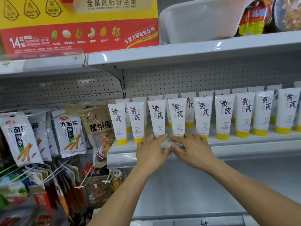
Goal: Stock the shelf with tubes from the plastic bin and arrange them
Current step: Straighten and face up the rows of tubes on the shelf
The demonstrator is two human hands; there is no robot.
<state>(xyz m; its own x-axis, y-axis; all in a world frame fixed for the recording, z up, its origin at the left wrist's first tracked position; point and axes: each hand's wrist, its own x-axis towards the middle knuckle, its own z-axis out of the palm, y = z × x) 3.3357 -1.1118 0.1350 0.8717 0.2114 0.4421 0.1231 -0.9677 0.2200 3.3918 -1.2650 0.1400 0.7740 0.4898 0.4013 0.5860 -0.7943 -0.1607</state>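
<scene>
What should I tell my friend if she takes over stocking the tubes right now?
Left hand: holds nothing, straight fingers against the yellow cap of a front-row tube.
Right hand: same, at the neighbouring tube.
Done: two rows of white tubes stand upright on the shelf.
White plastic bin sits on the shelf above; contents hidden.
Left: probably evening the front row's spacing.

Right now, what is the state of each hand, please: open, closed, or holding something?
Left hand: open, fingers straight, at the base of a yellow-capped tube.
Right hand: open, fingers straight, at the next tube.
</scene>
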